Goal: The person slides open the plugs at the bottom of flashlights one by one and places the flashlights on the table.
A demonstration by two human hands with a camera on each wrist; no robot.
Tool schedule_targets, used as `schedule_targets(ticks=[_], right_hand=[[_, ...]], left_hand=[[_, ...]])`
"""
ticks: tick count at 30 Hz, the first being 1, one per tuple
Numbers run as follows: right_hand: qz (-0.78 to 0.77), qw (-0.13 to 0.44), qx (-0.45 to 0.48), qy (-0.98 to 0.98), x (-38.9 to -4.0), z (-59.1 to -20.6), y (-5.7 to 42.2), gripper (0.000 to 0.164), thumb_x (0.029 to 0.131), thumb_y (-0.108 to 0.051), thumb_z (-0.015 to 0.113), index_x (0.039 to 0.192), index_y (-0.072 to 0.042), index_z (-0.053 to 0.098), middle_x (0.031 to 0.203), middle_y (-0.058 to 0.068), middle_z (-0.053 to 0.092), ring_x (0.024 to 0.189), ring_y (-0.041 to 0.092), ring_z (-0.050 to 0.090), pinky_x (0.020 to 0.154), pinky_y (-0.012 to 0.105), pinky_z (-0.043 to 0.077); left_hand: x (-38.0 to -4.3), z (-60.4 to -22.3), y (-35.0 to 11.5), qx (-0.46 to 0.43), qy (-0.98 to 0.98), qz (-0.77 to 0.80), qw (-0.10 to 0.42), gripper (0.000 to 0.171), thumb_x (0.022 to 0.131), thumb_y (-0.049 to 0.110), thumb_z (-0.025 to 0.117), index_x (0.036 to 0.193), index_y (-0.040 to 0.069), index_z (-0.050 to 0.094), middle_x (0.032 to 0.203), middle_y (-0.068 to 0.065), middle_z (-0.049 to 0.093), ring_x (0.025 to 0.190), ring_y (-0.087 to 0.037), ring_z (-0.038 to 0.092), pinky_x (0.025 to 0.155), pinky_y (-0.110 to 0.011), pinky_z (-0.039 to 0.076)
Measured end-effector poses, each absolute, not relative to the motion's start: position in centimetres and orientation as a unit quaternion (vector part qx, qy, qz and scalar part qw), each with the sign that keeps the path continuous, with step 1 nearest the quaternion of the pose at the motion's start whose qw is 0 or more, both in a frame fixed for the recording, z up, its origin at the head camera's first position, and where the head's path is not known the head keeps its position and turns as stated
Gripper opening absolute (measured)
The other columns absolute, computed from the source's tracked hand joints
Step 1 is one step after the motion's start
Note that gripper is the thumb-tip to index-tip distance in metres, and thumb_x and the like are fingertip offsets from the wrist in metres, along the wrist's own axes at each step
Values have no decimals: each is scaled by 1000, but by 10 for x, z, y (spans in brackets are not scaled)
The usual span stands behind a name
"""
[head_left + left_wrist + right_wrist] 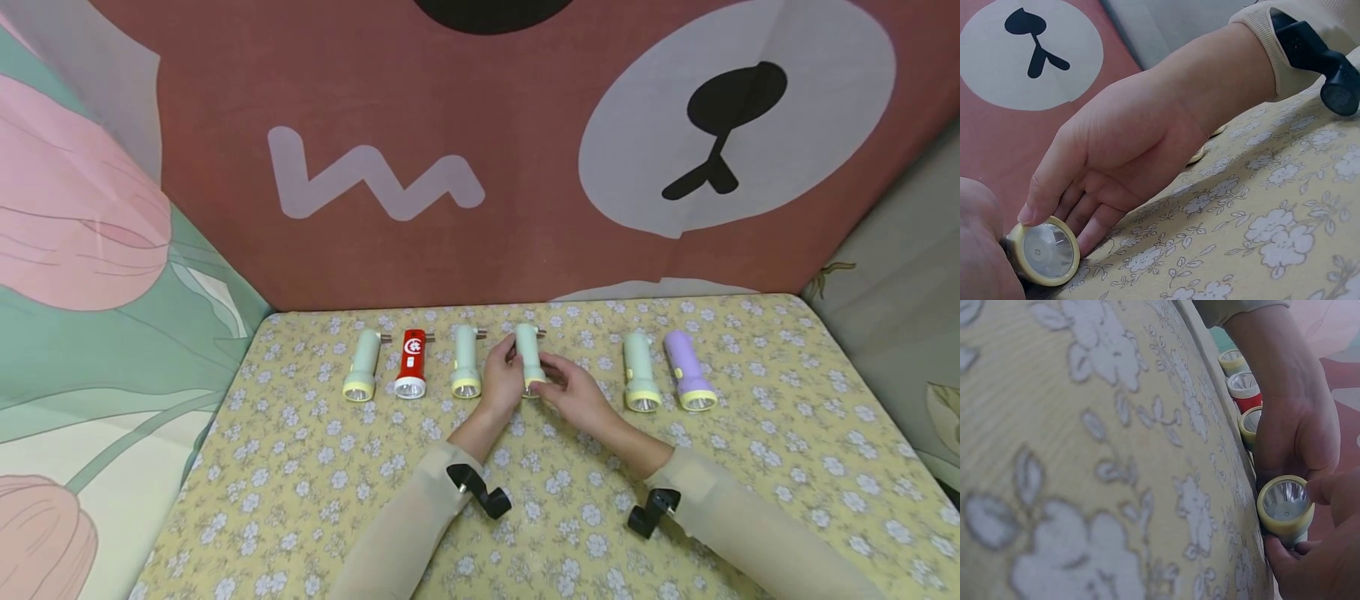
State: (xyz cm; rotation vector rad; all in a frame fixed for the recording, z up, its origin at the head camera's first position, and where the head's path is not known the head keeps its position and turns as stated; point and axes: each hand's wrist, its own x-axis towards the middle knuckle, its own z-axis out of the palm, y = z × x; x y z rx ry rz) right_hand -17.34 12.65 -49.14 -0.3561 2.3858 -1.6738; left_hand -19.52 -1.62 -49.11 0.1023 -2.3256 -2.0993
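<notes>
A light green flashlight [528,343] with a pale yellow lens rim lies between both hands, lens end toward me and metal plug prongs sticking out at its far end. My left hand [502,375] holds it from the left side, its fingers bent along the body. From the right, my right hand [577,392] pinches the lens end, with the thumb on the rim [1021,250] and other fingers lower around the side. In the right wrist view the clear lens [1286,501] faces the camera; the left fingertips are mostly hidden.
Left of the hands lie a green flashlight [467,358], a red one [412,358] with a white rim, and another green one [365,358], all with prongs out. On the right are a green flashlight [639,367] and a purple one [686,362]. Floral cloth [300,500] covers the table.
</notes>
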Motion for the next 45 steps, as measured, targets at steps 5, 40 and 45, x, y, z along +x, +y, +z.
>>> schedule_targets(ticks=[5,40,45], right_hand=[[-568,101,-124,807,-174,-491,127,61,101,-17,65,153,1,39,150,23,48,136,39,49,107,52,48],[-417,48,-222,880,-155,-470,145,75,100,-25,69,157,4,29,161,27,29,143,47,36,111,61,39],[-397,33,-233,887,-145,-464,152,77,99,-23,70,158,4,28,162,25,27,148,44,27,116,62,30]], left_hand=[[-196,-491,-16,32,-737,-675,2,45,106,-3,40,151,-9,38,144,-24,52,131,-33,51,109,-43,46],[-179,-456,-37,-93,-818,-566,-55,64,103,16,57,157,-3,29,164,-25,20,153,-38,17,123,-56,19],[-175,-449,-37,-123,-832,-538,-66,66,104,23,56,160,1,27,166,-23,18,153,-37,17,122,-56,21]])
